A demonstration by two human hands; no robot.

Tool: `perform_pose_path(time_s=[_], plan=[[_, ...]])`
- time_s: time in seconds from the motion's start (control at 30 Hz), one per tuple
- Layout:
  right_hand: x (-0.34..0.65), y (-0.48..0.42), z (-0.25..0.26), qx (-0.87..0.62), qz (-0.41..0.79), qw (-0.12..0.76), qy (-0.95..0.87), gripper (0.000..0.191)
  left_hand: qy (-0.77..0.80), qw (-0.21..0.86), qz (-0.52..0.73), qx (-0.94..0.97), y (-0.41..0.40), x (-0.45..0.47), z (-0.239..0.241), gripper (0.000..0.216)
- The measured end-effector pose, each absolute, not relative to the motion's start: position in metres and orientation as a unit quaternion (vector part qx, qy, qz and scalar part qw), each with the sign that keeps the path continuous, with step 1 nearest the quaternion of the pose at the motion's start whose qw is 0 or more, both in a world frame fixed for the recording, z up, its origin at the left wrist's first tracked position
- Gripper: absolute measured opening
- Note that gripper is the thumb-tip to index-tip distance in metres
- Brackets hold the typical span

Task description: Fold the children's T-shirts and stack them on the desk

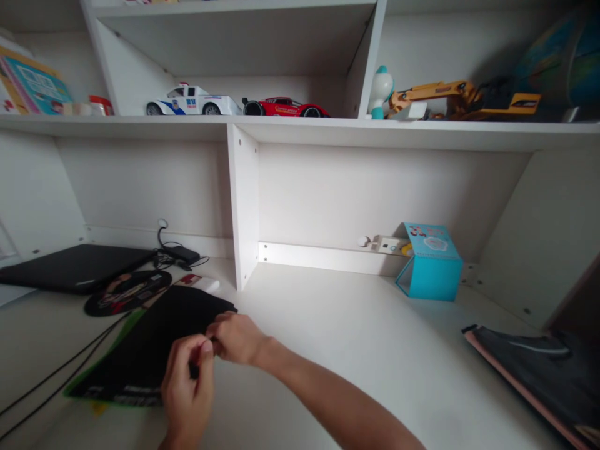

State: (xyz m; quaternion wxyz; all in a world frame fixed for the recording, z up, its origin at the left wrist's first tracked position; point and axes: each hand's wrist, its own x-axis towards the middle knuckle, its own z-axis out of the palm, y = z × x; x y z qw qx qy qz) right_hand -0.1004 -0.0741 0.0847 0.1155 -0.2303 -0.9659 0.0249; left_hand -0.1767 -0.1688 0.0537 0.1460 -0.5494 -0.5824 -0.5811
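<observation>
Low and left of centre, my left hand [187, 378] and my right hand [238, 337] meet with their fingertips pinched together. Whatever they grip is small or hidden behind the fingers. Right behind them a flat black sheet or bag [159, 337] with white print and a green edge lies on the desk. Its right edge runs behind both hands, so I cannot tell whether they pinch it or only pass in front of it.
A closed black laptop [75, 265], a round dark printed disc [126, 292] and a power adapter [180, 253] lie at left. Black cables [56, 367] cross the desk. A blue desk calendar [434, 272] and a dark pouch [539, 359] are at right. Toy cars [194, 100] stand above.
</observation>
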Motion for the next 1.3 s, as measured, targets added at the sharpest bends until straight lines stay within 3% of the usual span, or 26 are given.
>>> perform_pose_path(time_s=[0.2,0.63,0.73,0.87,0.93,1.0,1.1,1.2,1.3], plan=[[-0.138,-0.087,0.078,-0.169,0.020,0.048,-0.984,0.012,-0.507,0.202,-0.616,-0.569,-0.168,-0.181,0.054,0.004],[-0.158,-0.075,0.050,-0.179,-0.001,0.092,-0.980,0.014,-0.515,0.150,-0.630,-0.562,-0.168,-0.174,0.051,0.006],[-0.150,-0.071,0.068,-0.197,-0.017,0.173,-0.965,0.011,-0.521,0.152,-0.630,-0.555,-0.168,-0.175,0.050,0.006],[-0.117,-0.060,0.142,-0.290,-0.046,0.316,-0.902,0.010,-0.543,0.112,-0.631,-0.542,-0.165,-0.176,0.046,0.011],[-0.089,-0.057,0.189,-0.328,-0.048,0.456,-0.826,0.015,-0.561,0.039,-0.636,-0.528,-0.161,-0.177,0.044,0.019],[-0.053,-0.059,0.232,-0.276,-0.048,0.571,-0.772,0.013,-0.559,-0.071,-0.655,-0.504,-0.156,-0.177,0.047,0.034],[0.008,-0.072,0.268,-0.219,-0.062,0.625,-0.747,0.008,-0.520,-0.250,-0.671,-0.466,-0.150,-0.173,0.059,0.060],[0.064,-0.098,0.264,-0.202,-0.065,0.594,-0.776,0.009,-0.495,-0.342,-0.648,-0.466,-0.147,-0.165,0.075,0.069],[0.107,-0.134,0.229,-0.214,0.018,0.417,-0.883,0.014,-0.505,-0.354,-0.587,-0.524,-0.146,-0.156,0.082,0.061]])
